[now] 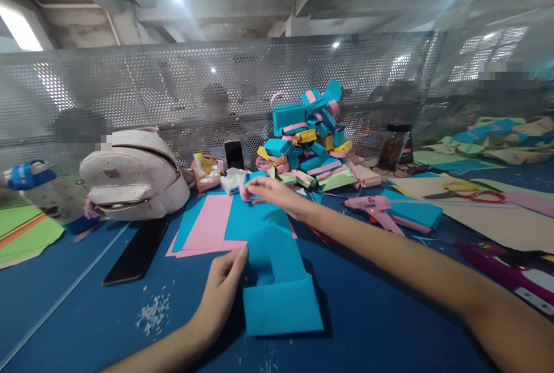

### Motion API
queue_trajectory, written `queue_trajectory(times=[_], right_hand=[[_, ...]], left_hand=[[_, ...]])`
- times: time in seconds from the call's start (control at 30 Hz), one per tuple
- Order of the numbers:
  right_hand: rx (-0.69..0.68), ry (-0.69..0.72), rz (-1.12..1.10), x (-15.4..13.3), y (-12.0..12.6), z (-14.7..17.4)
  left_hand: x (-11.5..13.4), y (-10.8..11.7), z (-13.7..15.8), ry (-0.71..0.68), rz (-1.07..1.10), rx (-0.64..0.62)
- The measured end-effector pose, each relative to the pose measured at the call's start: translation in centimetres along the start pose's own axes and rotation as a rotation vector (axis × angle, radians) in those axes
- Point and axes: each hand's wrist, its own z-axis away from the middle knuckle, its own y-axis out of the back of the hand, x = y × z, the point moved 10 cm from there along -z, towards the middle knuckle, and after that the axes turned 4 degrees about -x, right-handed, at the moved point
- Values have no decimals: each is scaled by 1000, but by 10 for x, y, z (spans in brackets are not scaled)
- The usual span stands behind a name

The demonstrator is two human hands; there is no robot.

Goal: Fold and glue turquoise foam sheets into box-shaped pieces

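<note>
A folded blue paper piece (283,306), box-like with a tall flap behind, stands on the blue table before me. My left hand (225,278) pinches its left edge between thumb and fingers. Farther off, above several flat blue and pink sheets (211,220), my right hand (270,193) reaches across with its fingers closed on a small curled pink paper strip (243,187). The fingertips hide part of that strip. To the right of my right forearm lies a pink glue gun (374,208), close to a folded blue paper piece (411,211).
Blue, pink and yellow folded papers form a tall heap (309,148) against the perforated metal partition (164,78). On the left are a white backpack (134,174), a black phone (137,252), a bottle (47,194) and white scraps (154,312). Red-handled scissors (485,196) lie right.
</note>
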Motion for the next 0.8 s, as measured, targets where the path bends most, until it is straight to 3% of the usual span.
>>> queue_trajectory(times=[0.17, 0.3, 0.53, 0.8], right_hand=[[403, -43, 117, 22, 46, -111], [576, -126, 178, 51, 63, -164], [532, -183, 165, 109, 72, -206], [413, -142, 85, 141, 71, -234]], left_hand=[[-16, 0, 0, 75, 63, -27], [-20, 5, 4, 55, 72, -9], [-34, -2, 6, 140, 314, -5], [-37, -4, -1, 162, 331, -51]])
